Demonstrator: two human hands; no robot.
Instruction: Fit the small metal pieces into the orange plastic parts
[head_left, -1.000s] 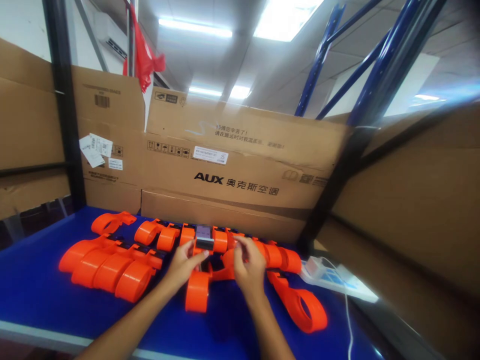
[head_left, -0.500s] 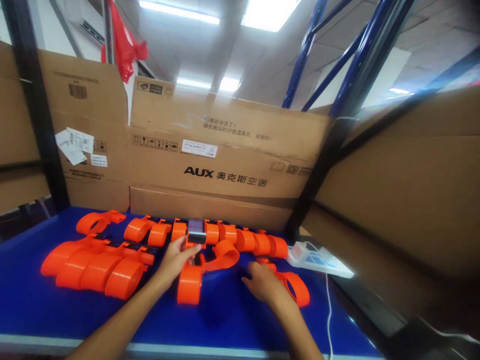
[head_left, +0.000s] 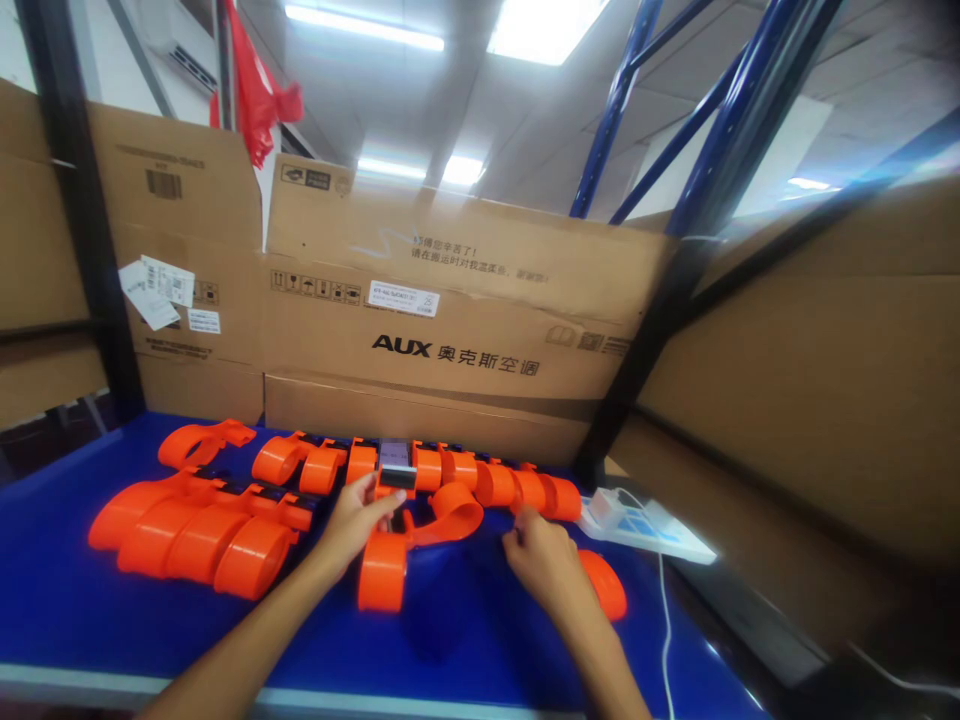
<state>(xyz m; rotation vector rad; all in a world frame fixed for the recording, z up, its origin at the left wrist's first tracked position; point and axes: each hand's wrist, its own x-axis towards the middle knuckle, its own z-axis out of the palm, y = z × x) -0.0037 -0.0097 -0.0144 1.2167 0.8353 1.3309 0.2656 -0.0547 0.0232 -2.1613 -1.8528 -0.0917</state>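
My left hand (head_left: 358, 522) is closed, with its thumb and fingers on an orange looped strap (head_left: 390, 491) that has a black and white part on top. Just behind it stands a small device with a grey screen (head_left: 394, 453). Below these fingers lie another orange loop (head_left: 382, 572) and a curved orange strap (head_left: 456, 513). My right hand (head_left: 541, 555) is held low over the blue table with its fingers curled in; whatever is in them is hidden. An orange loop (head_left: 604, 586) shows partly behind the right wrist.
Several orange loops (head_left: 193, 540) lie overlapped on the left of the blue table (head_left: 465, 640). More orange loops (head_left: 495, 484) line the back by a cardboard wall (head_left: 450, 400). A white power strip (head_left: 667, 533) with a cable (head_left: 664, 620) is at the right.
My right hand has shifted a little to the right and up, its fingers more curled, and covers more of the orange loop. My left hand stays at the same strap.
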